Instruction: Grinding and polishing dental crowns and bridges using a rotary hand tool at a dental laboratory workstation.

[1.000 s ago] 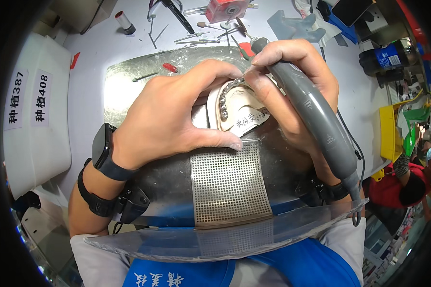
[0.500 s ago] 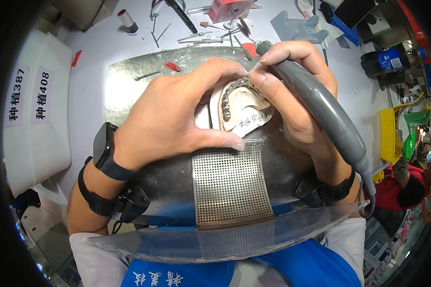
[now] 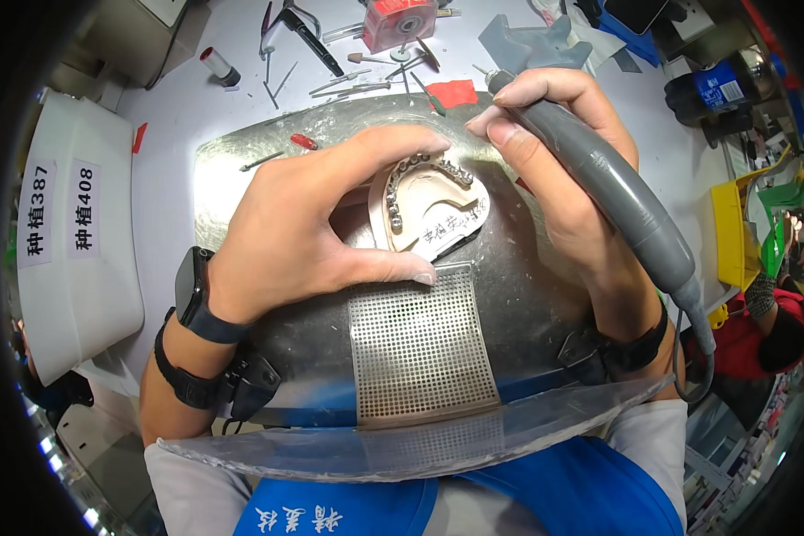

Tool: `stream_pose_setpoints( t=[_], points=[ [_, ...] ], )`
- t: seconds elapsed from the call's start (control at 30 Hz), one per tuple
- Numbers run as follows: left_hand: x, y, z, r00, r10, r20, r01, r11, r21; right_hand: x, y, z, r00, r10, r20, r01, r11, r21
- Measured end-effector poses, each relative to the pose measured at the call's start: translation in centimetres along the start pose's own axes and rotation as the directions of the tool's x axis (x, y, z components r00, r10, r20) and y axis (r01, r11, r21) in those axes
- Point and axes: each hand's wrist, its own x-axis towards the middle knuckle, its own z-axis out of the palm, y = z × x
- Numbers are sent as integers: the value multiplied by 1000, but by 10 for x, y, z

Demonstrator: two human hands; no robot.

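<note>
My left hand (image 3: 299, 214) curves round a cream plaster dental model (image 3: 411, 225), thumb along its near edge and index finger across its far edge. On the model sits a silvery metal dental arch framework (image 3: 396, 198), partly covered by my fingers at its far left. In my right hand (image 3: 563, 183) is a thick grey rotary handpiece (image 3: 612, 183), its thin tip pointing away to the upper left. The right fingertips are apart from the model, with a gap of bare metal between.
Under my hands lies a metal work surface with a perforated metal panel (image 3: 424, 348). A clear shield (image 3: 402, 447) crosses near my body. Several burs (image 3: 353, 89), a black pen (image 3: 313, 40) and a dark bottle (image 3: 722, 94) lie beyond. A white bin (image 3: 80, 295) stands left.
My right hand and the handpiece have drawn away from the dental model to the right, uncovering the right side of the framework. My left hand keeps hold of the model. The view has shifted slightly.
</note>
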Motion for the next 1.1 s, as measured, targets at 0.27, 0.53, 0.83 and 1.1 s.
stream_pose_setpoints(
  t=[0.27, 0.53, 0.83, 1.1],
  points=[
    [1, 0, -3, 1000, 20, 11, -21, 998, 65, 2, 4, 0, 994, -84, 70, 87, 996, -35],
    [2, -2, 0, 1000, -20, 19, 19, 998, 65, 1, 5, -1, 987, -113, 112, 123, 988, -90],
    [-3, -3, 1, 999, -54, 7, 53, 995, 83, 1, 7, 9, 985, -152, 82, 155, 987, -33],
    [-4, -7, 2, 999, -22, -31, 22, 1000, 3, 8, 7, 18, 959, -244, 145, 257, 963, -81]
  ],
)
